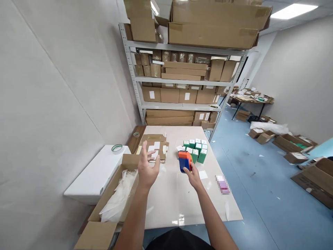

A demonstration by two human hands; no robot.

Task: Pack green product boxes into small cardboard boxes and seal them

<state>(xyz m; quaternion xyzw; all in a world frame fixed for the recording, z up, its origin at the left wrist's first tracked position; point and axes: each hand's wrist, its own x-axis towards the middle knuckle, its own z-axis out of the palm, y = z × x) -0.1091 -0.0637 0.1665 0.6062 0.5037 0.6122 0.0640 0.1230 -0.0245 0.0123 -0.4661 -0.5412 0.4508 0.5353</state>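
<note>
My right hand (194, 177) is wrapped round an orange and blue tape dispenser (184, 161), held above the table. Raised over the table's left part, my left hand (148, 167) has its fingers spread and holds nothing. Behind the left hand lies a flattened cardboard box (158, 140) with white labels. Several green and white small boxes (202, 155) stand in a group just beyond the dispenser, which partly hides them.
The white table (169, 201) also bears a white paper slip (203, 174) and a blurred pink item (223, 184). At left, an open carton (104, 208) holds white sheets; a tape roll (117, 148) lies on a white surface. A shelf (179, 106) full of cartons stands behind.
</note>
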